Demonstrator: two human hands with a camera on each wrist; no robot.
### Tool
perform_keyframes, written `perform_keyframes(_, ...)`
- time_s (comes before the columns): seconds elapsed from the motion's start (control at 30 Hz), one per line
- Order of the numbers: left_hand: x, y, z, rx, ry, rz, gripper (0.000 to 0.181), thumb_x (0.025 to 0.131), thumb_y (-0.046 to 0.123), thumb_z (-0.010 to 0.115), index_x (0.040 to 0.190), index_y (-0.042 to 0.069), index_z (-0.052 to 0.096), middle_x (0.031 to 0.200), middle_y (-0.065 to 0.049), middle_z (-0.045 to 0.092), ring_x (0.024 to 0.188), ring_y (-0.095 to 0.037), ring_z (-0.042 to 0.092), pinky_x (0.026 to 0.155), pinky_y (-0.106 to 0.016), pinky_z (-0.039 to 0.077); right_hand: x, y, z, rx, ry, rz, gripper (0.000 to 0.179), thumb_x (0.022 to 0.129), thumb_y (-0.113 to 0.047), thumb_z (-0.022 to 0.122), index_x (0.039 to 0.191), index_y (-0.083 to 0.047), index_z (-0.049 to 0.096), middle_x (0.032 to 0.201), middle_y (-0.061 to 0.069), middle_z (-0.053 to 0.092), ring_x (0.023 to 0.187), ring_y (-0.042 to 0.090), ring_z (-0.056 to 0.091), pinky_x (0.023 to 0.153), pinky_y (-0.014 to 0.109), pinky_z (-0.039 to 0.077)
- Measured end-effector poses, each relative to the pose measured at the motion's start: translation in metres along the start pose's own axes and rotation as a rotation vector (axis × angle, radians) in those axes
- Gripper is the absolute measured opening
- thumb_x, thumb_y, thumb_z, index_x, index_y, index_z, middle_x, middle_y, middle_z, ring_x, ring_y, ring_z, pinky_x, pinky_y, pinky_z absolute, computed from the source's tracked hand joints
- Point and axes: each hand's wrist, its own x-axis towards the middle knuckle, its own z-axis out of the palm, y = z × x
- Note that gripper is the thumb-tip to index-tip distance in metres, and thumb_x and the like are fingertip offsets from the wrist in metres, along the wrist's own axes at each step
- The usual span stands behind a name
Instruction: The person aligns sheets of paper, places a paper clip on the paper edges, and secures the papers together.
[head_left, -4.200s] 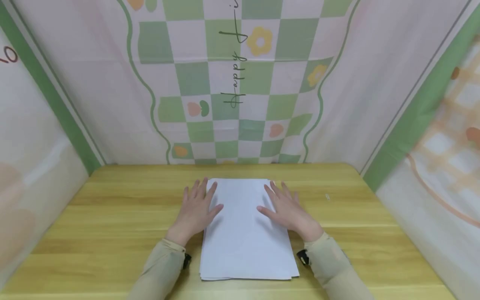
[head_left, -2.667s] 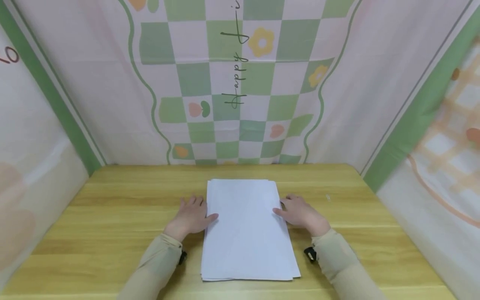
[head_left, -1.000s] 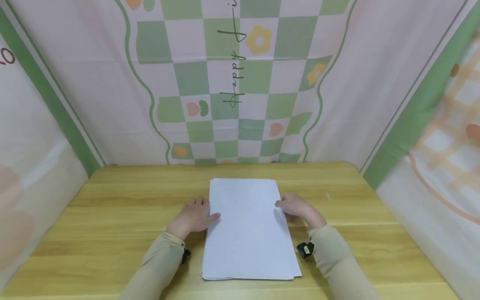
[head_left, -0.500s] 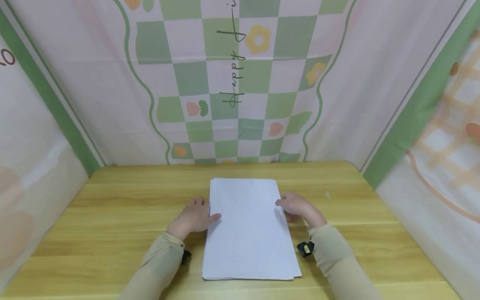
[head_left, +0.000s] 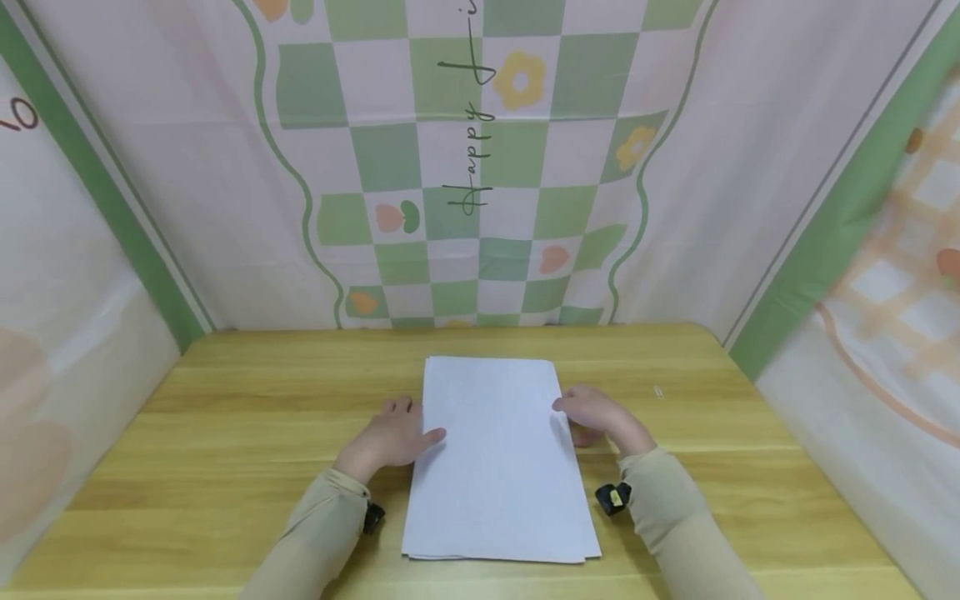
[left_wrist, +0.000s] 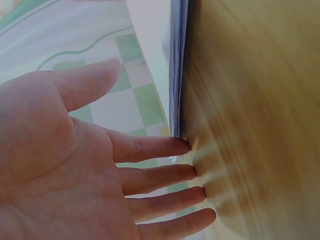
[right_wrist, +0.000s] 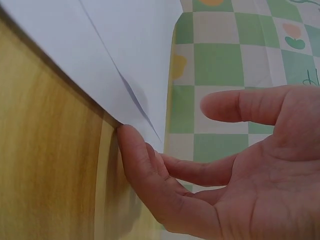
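Observation:
A stack of white paper sheets (head_left: 495,475) lies on the wooden table, some lower corners sticking out unevenly at its near end. My left hand (head_left: 390,437) is at the stack's left side. In the left wrist view, its straight fingers (left_wrist: 155,147) stand with tips on the tabletop, the uppermost touching the sheets' edges, and the thumb is spread apart. My right hand (head_left: 596,414) is at the right side. The right wrist view shows its bent fingers (right_wrist: 145,175) against the paper's edge, with the thumb away from the sheets.
The wooden table (head_left: 262,417) has a small pale clip-like object (head_left: 658,392) to the right of the stack. Beyond the far edge hangs a checkered curtain (head_left: 480,208), with more printed cloth at both sides.
From above the stack, both hands have moved to its side edges. The sheets jutting out at the left have shifted inward to the right. My right fingers have become more bent.

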Motion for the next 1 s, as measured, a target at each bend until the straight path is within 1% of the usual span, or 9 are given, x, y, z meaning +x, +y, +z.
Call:
perform_keyframes(0.23,0.0002,-0.0015,0.0002,-0.039,-0.011,0.016,0.073,0.097,0.045,0.046,0.143,-0.009,0.03,0.149,-0.03,0.026,0.138,-0.045,0.022,0.11,-0.056,0.026,0.0022,0.0001,-0.0013,0.053,-0.037,0.011,0.02,0.094,-0.015,0.046,0.092,0.004,0.049,0.078,0.005,0.034,0.072,0.016,0.038,0.068,0.036,0.057)
perform_keyframes(0.33,-0.0006,-0.0009,0.0001,-0.045,-0.011,0.022,0.073,0.097,0.045,0.047,0.142,-0.01,0.03,0.148,-0.03,0.028,0.138,-0.045,0.023,0.11,-0.055,0.027,0.0013,-0.0019,-0.0021,0.066,-0.051,0.009,0.028,0.095,-0.015,0.046,0.104,0.011,0.052,0.08,0.007,0.036,0.075,0.018,0.04,0.069,0.036,0.057)
perform_keyframes(0.47,-0.0003,-0.0009,0.0012,-0.043,-0.011,0.029,0.073,0.097,0.046,0.046,0.142,-0.01,0.031,0.148,-0.029,0.029,0.138,-0.045,0.023,0.11,-0.055,0.027,0.0009,-0.0026,-0.0027,0.083,-0.057,0.01,0.037,0.095,-0.015,0.045,0.118,0.014,0.049,0.09,0.012,0.039,0.084,0.023,0.043,0.069,0.037,0.057)
perform_keyframes(0.5,0.0001,-0.0008,0.0017,-0.042,-0.012,0.03,0.073,0.097,0.046,0.046,0.141,-0.01,0.032,0.148,-0.029,0.029,0.138,-0.044,0.023,0.11,-0.055,0.027,0.0013,-0.0026,-0.0028,0.085,-0.059,0.012,0.034,0.096,-0.015,0.045,0.114,0.013,0.049,0.089,0.012,0.039,0.083,0.022,0.043,0.069,0.037,0.057)
perform_keyframes(0.57,0.0009,-0.001,0.0026,-0.04,-0.01,0.032,0.073,0.097,0.046,0.046,0.141,-0.01,0.033,0.147,-0.029,0.03,0.138,-0.044,0.023,0.11,-0.055,0.027,0.0021,-0.003,-0.0028,0.082,-0.058,0.019,0.024,0.096,-0.015,0.045,0.097,0.008,0.052,0.081,0.008,0.039,0.073,0.018,0.041,0.069,0.036,0.057)
perform_keyframes(0.63,0.0016,-0.0012,0.0034,-0.036,-0.008,0.032,0.072,0.097,0.046,0.046,0.14,-0.01,0.034,0.147,-0.029,0.031,0.137,-0.044,0.024,0.11,-0.055,0.028,0.0028,-0.0035,-0.0025,0.083,-0.058,0.025,0.019,0.095,-0.015,0.045,0.084,0.0,0.048,0.075,0.004,0.036,0.067,0.015,0.037,0.069,0.036,0.057)
perform_keyframes(0.73,0.0024,-0.0017,0.0043,-0.031,-0.002,0.033,0.072,0.097,0.047,0.047,0.14,-0.01,0.035,0.145,-0.029,0.033,0.136,-0.044,0.026,0.109,-0.055,0.029,0.0027,-0.0043,-0.0022,0.093,-0.055,0.037,0.018,0.095,-0.014,0.045,0.082,-0.001,0.046,0.073,0.004,0.035,0.068,0.015,0.037,0.069,0.037,0.057)
perform_keyframes(0.87,0.0027,-0.0016,0.0048,-0.037,0.002,0.028,0.071,0.096,0.047,0.047,0.139,-0.009,0.036,0.145,-0.028,0.033,0.135,-0.044,0.028,0.108,-0.055,0.03,0.0019,-0.0042,-0.0024,0.112,-0.054,0.039,0.022,0.095,-0.014,0.045,0.101,0.007,0.05,0.082,0.008,0.039,0.078,0.018,0.042,0.071,0.038,0.057)
perform_keyframes(1.0,0.0024,-0.0012,0.005,-0.05,0.002,0.021,0.071,0.096,0.046,0.048,0.14,-0.008,0.036,0.145,-0.028,0.033,0.136,-0.044,0.027,0.108,-0.055,0.03,0.0035,-0.0048,-0.0023,0.115,-0.061,0.026,0.021,0.095,-0.014,0.044,0.078,-0.002,0.047,0.069,0.002,0.038,0.064,0.013,0.038,0.071,0.038,0.057)
